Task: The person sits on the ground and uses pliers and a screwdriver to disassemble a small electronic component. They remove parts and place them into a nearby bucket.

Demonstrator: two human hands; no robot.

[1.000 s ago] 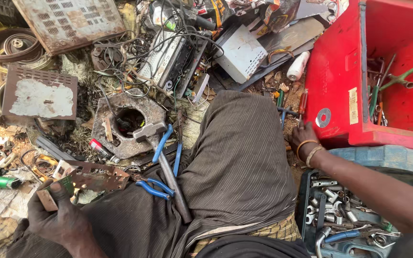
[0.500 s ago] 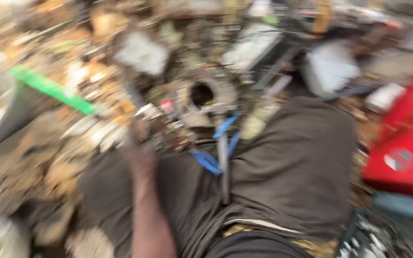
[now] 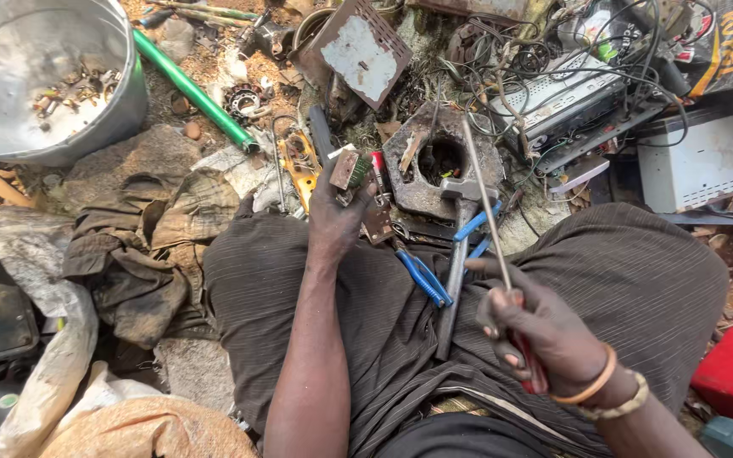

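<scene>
1. While the person sits on the ground among scrap, the big metal tub (image 3: 44, 76) fills the top left corner, with small bits of metal lying in its bottom.
2. Across the lap stretches the dark striped cloth (image 3: 621, 280), and on it lies a hammer (image 3: 456, 271) with its head up near the perforated metal block (image 3: 439, 161).
3. Next in size, a green pipe (image 3: 197, 93) runs slantwise just right of the tub.
4. Over to the right hand (image 3: 545, 335): its fingers are closed round the red handle of a long screwdriver (image 3: 489, 212), whose thin shaft points up and away over the hammer.
5. Now the left hand (image 3: 337, 216), reaching forward past the knee, fingers clamped on a small motor part (image 3: 351, 170) with green winding, held just left of the block.
6. Smallest of all, blue-handled pliers (image 3: 426, 276) rest on the cloth between the two hands, touching the hammer's handle.
</scene>
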